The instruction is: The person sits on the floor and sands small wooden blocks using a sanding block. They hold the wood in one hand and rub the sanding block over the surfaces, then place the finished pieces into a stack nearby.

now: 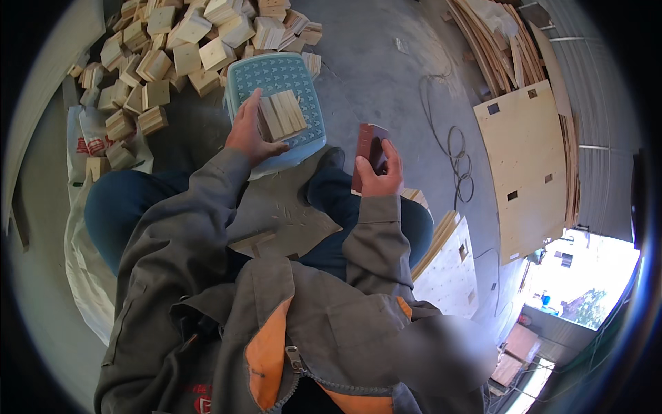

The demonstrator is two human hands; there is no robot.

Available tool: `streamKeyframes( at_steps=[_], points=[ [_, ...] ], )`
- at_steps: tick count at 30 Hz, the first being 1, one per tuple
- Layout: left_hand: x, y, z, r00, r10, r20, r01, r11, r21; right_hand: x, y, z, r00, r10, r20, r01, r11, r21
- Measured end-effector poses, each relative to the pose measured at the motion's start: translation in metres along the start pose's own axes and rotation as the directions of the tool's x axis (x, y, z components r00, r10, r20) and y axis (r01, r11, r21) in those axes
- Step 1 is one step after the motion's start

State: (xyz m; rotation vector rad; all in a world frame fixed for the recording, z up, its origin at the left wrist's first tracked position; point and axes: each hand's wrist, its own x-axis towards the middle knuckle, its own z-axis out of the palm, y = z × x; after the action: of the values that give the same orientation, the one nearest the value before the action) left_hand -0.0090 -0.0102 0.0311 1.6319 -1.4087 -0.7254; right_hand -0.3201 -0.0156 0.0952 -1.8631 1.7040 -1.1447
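On the light-blue plastic stool (pixel 314 103) in front of me sits a pale, layered wooden block (pixel 283 114). My left hand (pixel 249 132) grips this block at its left and near sides, the thumb lying along the near edge. To the right, clear of the stool, my right hand (pixel 383 170) is closed around a flat reddish-brown block (pixel 365 148). Its face is dark red-brown, with a pale lower edge; its exact kind I cannot tell. The fingers cover part of its right side.
Many wooden blocks (pixel 186 58) lie heaped beyond and left of the stool. A white sack (pixel 83 207) spreads at my left. Plywood sheets (pixel 520 165) lean at the right, near a looped cable (pixel 455 162). Another sheet (pixel 452 265) stands beside my right knee.
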Motion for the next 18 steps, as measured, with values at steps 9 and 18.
streamKeyframes(
  at_steps=[9,18],
  points=[
    [-0.009,0.035,0.003,0.912,0.404,-0.069,-0.364,0.875,0.318,0.001,0.001,0.012,0.996,-0.081,-0.024,0.084,0.987,0.138],
    [0.015,0.039,0.026,0.907,0.418,-0.05,-0.371,0.85,0.375,0.001,0.005,0.008,0.999,-0.041,0.006,0.039,0.985,0.17]
  ],
)
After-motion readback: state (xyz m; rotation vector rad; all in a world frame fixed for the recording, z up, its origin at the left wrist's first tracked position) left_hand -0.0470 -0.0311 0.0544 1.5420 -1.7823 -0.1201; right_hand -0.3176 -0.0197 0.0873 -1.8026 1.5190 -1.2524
